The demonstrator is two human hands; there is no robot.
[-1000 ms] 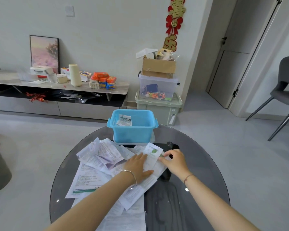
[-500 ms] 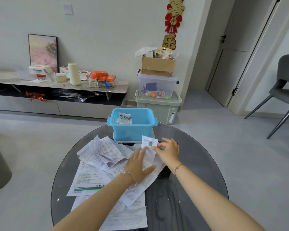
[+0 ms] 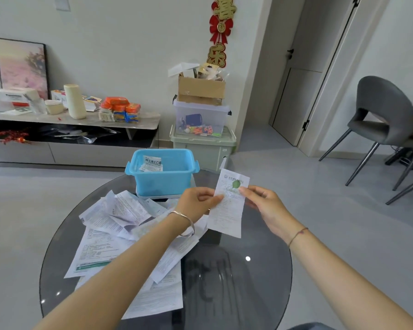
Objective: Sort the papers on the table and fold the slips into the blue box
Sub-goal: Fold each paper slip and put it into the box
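Note:
A long white slip with a green mark near its top hangs upright above the round glass table. My left hand pinches its left edge and my right hand pinches its right edge. The blue box stands at the table's far side, just left of the slip, with one folded slip inside. A loose pile of printed papers covers the table's left half, partly under my left forearm.
Behind the table stand stacked storage bins with a cardboard box on top. A low sideboard with packets runs along the left wall. A grey chair stands at the right.
Both hands lifted the slip off the pile and raised it to the right of the blue box. My left hand left the papers and took the slip's left edge.

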